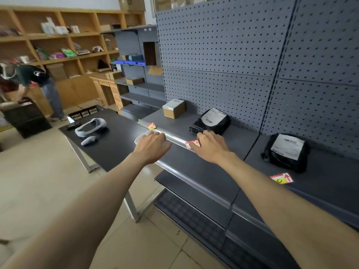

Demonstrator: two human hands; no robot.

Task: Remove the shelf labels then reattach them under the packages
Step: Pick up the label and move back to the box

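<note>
My right hand (210, 145) lies palm down on the front edge of the grey shelf (209, 167), fingers curled over the clear label rail (175, 139), with a red-and-white label (192, 144) at my fingertips; whether I am pinching it or only pressing it I cannot tell. My left hand (152, 145) rests flat and spread on the same rail just to the left, gripping nothing that I can see; a pale edge shows beneath it, which I cannot identify. Farther left on the rail sits a second label (151, 126), red and yellow, below and a little left of the cardboard box (173, 108). A third label (281, 178) lies loose on the shelf surface in front of the right-hand black package (286, 152). The label at my right hand is just in front of the nearer black package (210, 122). Count: three labels, three packages (one box, two black bags with white shipping slips), two hands. Judged progress: roughly midway; one label appears detached and waits to be seated, one is being worked at the rail under its package, and the one by the box seems seated, though I cannot tell whether it was ever moved. Beyond the shelf, a dark table (120, 136) carries a headset (91, 127), and another person (37, 82) bends near wooden shelving.
</note>
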